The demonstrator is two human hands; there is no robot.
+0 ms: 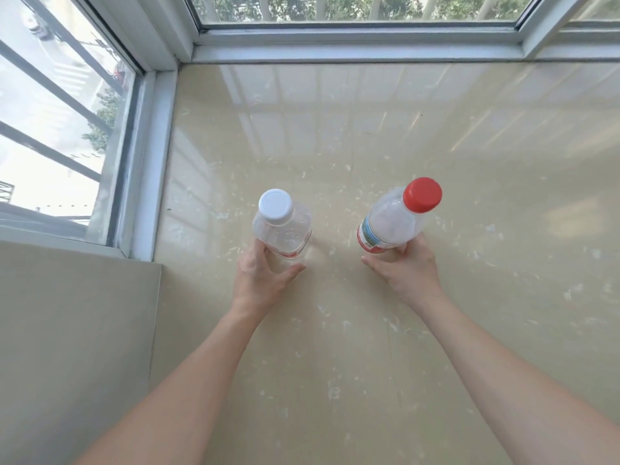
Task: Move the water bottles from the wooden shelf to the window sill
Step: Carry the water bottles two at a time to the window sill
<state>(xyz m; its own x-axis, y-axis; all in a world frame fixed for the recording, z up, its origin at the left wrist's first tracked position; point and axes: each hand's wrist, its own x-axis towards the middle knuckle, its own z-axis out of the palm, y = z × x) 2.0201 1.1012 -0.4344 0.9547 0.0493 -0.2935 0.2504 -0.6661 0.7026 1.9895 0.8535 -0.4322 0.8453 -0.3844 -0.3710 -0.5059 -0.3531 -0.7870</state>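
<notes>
I look down on a wide beige window sill [369, 135]. My left hand [260, 276] grips the lower part of a clear water bottle with a white cap [281, 226], which stands roughly upright on or just above the sill. My right hand [411, 266] grips the base of a clear bottle with a red cap [392, 223] and a red, white and blue label; this bottle tilts to the right. Whether either bottle's base touches the sill is hidden by the hands. The wooden shelf is out of view.
White window frames [335, 45] border the sill at the back and on the left, meeting in the far left corner. A beige wall block [77, 330] stands at the near left. Glossy sill surface stretches to the right and toward me.
</notes>
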